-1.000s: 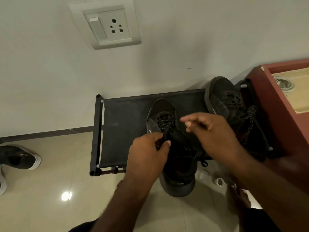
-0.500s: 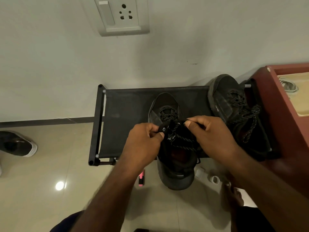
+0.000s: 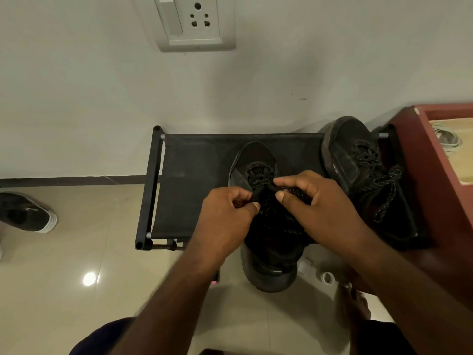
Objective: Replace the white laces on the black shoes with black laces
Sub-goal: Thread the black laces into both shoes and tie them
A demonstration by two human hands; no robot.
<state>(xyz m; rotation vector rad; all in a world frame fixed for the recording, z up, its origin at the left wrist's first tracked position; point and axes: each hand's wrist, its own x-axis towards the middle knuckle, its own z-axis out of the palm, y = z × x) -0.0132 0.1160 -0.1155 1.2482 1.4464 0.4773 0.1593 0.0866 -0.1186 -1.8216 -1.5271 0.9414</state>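
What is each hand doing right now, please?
Left hand: pinching the black lace of the near shoe.
Right hand: pinching that lace too.

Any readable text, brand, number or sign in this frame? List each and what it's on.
Small white lettering on the side of the shoe at the right end of the rack: one short word, too small and tilted to read.
Middle shoe, its black lace, wall socket: no text visible.
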